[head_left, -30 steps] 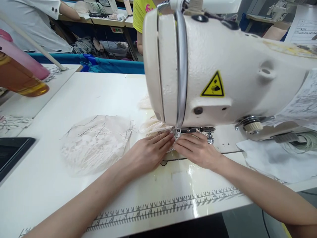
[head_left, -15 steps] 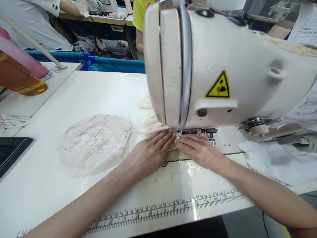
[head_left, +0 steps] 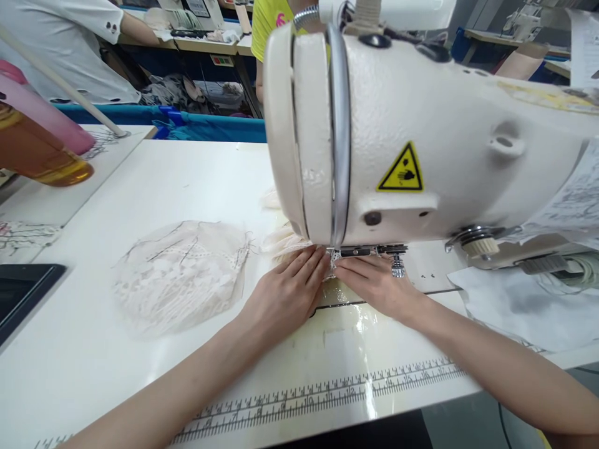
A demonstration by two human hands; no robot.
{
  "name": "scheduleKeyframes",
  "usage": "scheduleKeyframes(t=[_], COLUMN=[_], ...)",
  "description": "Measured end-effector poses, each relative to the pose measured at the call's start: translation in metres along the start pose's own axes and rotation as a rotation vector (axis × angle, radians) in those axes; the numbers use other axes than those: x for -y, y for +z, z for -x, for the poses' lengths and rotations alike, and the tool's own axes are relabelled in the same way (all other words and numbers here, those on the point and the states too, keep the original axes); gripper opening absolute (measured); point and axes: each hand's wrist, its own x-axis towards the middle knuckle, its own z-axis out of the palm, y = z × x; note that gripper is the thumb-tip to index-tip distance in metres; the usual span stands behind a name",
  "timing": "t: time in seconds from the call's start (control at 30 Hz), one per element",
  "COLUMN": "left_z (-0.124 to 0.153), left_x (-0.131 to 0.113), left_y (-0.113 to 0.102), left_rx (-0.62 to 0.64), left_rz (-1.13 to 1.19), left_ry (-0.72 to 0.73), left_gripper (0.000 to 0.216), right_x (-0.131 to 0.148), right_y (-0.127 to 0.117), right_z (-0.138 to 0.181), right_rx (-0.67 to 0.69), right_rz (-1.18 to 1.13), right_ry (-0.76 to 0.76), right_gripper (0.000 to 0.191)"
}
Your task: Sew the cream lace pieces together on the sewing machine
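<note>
A cream sewing machine [head_left: 421, 143] fills the upper right. Under its head a small piece of pale lace fabric [head_left: 285, 240] lies at the presser foot [head_left: 349, 252]. My left hand [head_left: 285, 293] lies flat on the fabric, fingers stretched out and together, tips just left of the foot. My right hand [head_left: 374, 284] lies flat opposite it, fingertips meeting the left hand's below the needle. Both press the fabric onto the machine bed. The needle itself is hidden by the machine head.
A round stack of lace pieces [head_left: 180, 274] lies left of my hands on the white table [head_left: 116, 368]. A printed ruler [head_left: 318, 393] runs along the front edge. An amber bottle [head_left: 40, 156] and dark tablet [head_left: 23, 296] sit far left. Other people stand behind.
My hands have stayed at the presser foot, barely shifting. The view has moved slightly, so the machine head sits a little further left.
</note>
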Motion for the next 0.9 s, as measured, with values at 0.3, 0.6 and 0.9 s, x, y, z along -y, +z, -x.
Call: scheduleKeyframes(t=[0.3, 0.6, 0.9], left_z=[-0.002, -0.002, -0.004], left_x=[-0.008, -0.012, -0.014], left_y=[0.000, -0.003, -0.001], left_rx=[-0.003, 0.050, 0.033], left_rz=[-0.021, -0.009, 0.031], left_ry=[-0.048, -0.079, -0.136], left_gripper=[0.033, 0.036, 0.034], right_x=[0.001, -0.006, 0.001], right_y=[-0.009, -0.004, -0.019], right_z=[-0.003, 0.005, 0.000], right_rx=[-0.025, -0.099, -0.150], right_rz=[0.097, 0.217, 0.130], right_ry=[0.081, 0.094, 0.116], right_gripper=[0.031, 0.028, 0.019])
